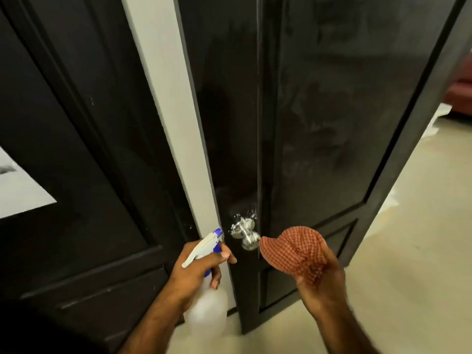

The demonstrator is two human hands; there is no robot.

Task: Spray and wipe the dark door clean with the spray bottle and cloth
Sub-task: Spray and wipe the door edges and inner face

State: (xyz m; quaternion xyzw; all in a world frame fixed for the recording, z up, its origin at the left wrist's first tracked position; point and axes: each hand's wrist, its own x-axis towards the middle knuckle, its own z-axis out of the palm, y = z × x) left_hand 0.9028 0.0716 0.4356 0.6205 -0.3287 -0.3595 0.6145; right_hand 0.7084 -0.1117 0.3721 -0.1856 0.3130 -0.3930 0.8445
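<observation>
Head view, looking down along a dark door (319, 118) that stands ajar, its near edge facing you. Your left hand (196, 272) grips the neck of a translucent spray bottle (207, 307), fingers curled round it below the white trigger head; the blue nozzle (218, 232) points right, toward the silver door knob (244, 233), and sits just beside it without touching. White flecks of spray (249, 213) cling to the knob and to the door face just above it. Your right hand (320, 279) holds a bunched orange checked cloth (293, 249), thumb pressed against the folds; the cloth's left tip is at the knob's near end, though you cannot tell whether the two touch. The door's large upper panel carries pale smears and streaks. Left of the door runs a light grey wall strip (163, 98), and farther left stands a dark panelled surface (76, 149). A pale floor (408, 251) spreads to the right, with a reddish piece of furniture (459, 93) at the far right edge.
</observation>
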